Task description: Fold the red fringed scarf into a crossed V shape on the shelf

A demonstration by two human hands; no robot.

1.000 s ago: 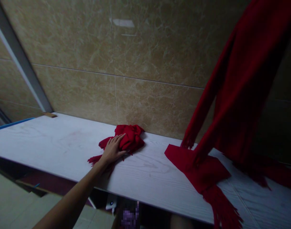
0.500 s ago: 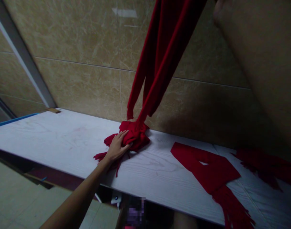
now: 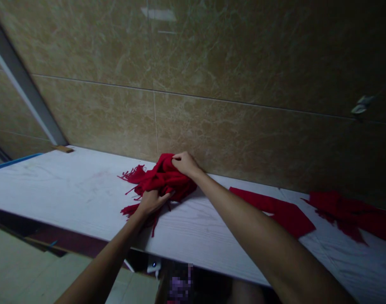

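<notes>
A crumpled heap of red scarf [image 3: 163, 177] with fringed ends lies on the white wood-grain tabletop [image 3: 85, 177], close to the wall. My right hand [image 3: 184, 162] is closed at the heap's upper right edge, pinching the cloth. At the front of the heap rests my left hand [image 3: 152, 201], its thumb stretched along the cloth. Folds of the scarf cover its other fingers. Red fringe spreads to the left of the heap and hangs below my left wrist.
Behind my right forearm lies a folded red scarf [image 3: 295, 219], partly hidden. Another red fringed scarf [image 3: 341, 211] is at the far right. A tiled wall [image 3: 243, 63] borders the table's back. A small wooden piece [image 3: 63, 149] sits at the back left corner.
My right hand has come down from the upper right with the hanging red cloth, which now lies on the heap. The cloth now covers most of my left fingers.
</notes>
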